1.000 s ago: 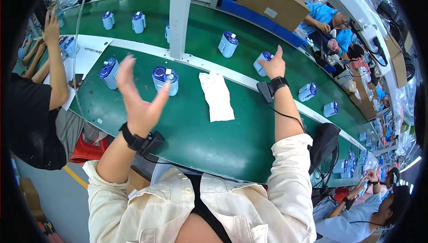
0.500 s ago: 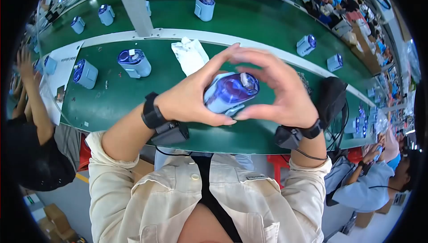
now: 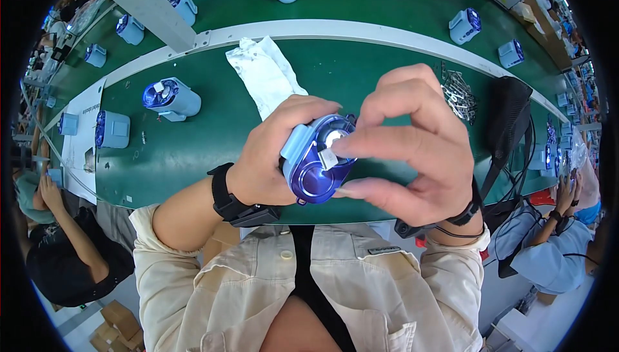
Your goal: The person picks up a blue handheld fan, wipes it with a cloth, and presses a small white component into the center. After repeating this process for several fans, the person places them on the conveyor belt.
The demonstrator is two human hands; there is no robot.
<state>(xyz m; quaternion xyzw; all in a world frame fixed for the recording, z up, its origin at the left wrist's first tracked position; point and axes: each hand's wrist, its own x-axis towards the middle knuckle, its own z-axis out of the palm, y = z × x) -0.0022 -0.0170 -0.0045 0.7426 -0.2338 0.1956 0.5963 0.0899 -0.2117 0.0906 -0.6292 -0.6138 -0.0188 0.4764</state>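
A light-blue lidded container (image 3: 298, 145) with a glossy translucent blue-purple lid is held over the bench in front of me. My left hand (image 3: 267, 149) is closed around its left side, thumb along the top. The fingers of my right hand (image 3: 419, 152) are curled and spread over the lid's right side. The index fingertip touches the lid beside a small white tab (image 3: 327, 158). My right thumb tip rests at the near edge of the lid. The container's underside is hidden.
Similar containers (image 3: 184, 101) stand on the green bench (image 3: 193, 171) at left and beyond the pale rail (image 3: 290, 28). A crumpled white bag (image 3: 261, 71) lies ahead. Small metal parts (image 3: 458, 96) and a black pouch (image 3: 508, 113) with cables lie right. Co-workers sit on both sides.
The container has turned in my left hand, with its lid now facing up toward me. My right fingers have come from around its right side onto the lid. The view has shifted.
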